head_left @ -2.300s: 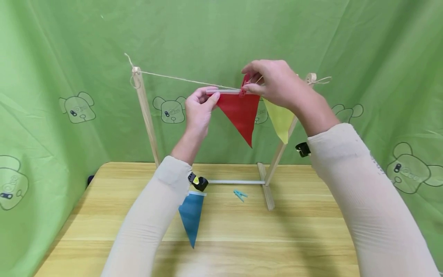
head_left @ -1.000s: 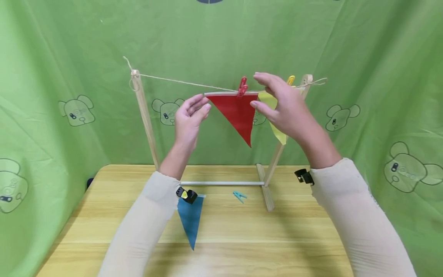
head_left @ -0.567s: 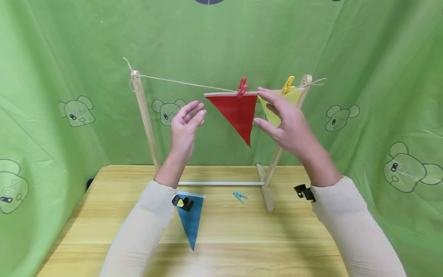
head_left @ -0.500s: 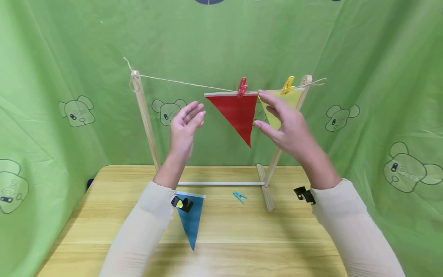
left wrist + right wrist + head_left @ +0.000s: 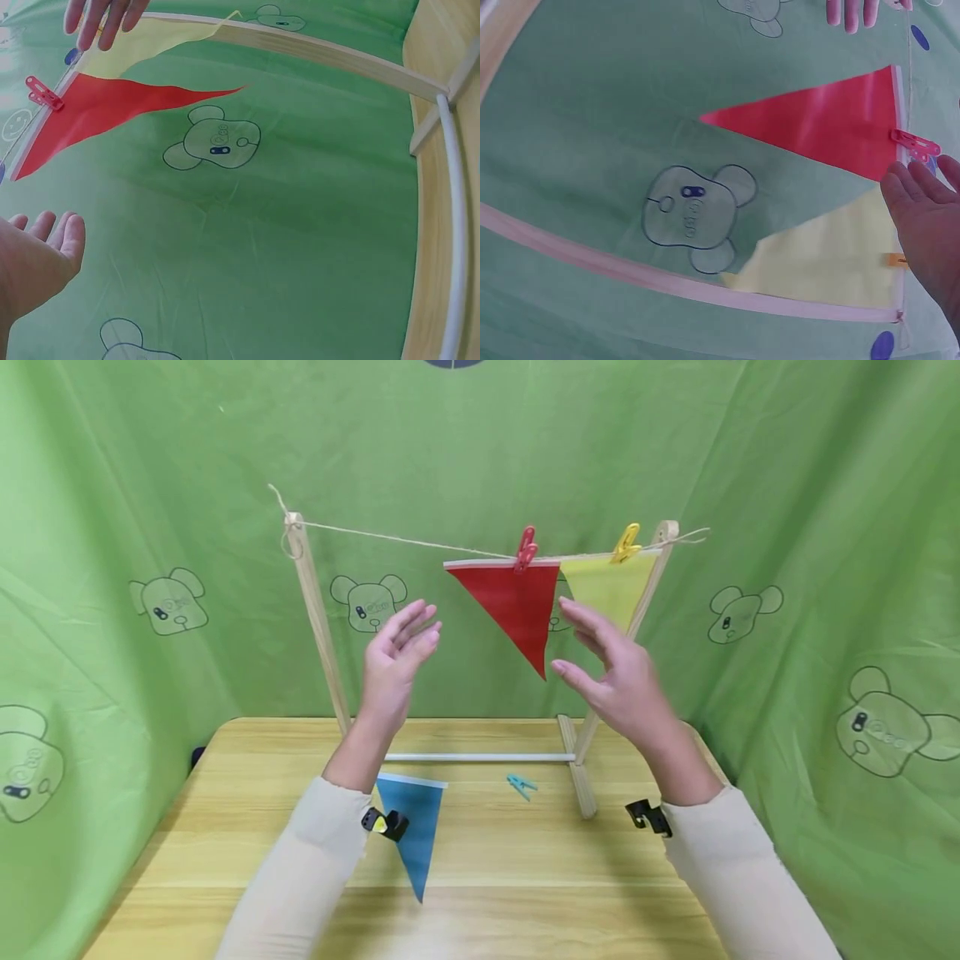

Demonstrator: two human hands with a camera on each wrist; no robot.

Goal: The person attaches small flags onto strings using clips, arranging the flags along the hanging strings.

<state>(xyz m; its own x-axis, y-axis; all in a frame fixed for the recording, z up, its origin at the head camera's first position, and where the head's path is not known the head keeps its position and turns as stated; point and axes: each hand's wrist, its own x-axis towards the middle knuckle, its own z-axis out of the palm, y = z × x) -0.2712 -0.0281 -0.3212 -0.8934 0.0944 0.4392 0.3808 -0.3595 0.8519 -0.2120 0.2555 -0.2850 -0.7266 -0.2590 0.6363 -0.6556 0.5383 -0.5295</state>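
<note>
A red pennant (image 5: 513,602) hangs from the string (image 5: 405,539), held there by a red clothespin (image 5: 526,548). To its right a yellow pennant (image 5: 611,585) hangs under a yellow clothespin (image 5: 626,543). My left hand (image 5: 393,660) is in the air left of the red pennant, fingers relaxed and holding nothing. In front of the yellow pennant, covering its lower part in the head view, my right hand (image 5: 618,681) is raised with thumb and fingers apart, also holding nothing. A blue pennant (image 5: 420,827) lies on the table, partly hidden by the left wrist's camera. Near it lies a blue clothespin (image 5: 521,786).
The string runs between a left wooden post (image 5: 318,610) and a right wooden post (image 5: 651,585). A white rod (image 5: 480,757) joins their bases on the wooden table (image 5: 525,877). A green curtain (image 5: 480,452) with printed animal heads surrounds the table.
Both hands let go: the left of the red pennant, the right of the red clothespin. Both have since dropped lower, and the yellow clothespin has come into view.
</note>
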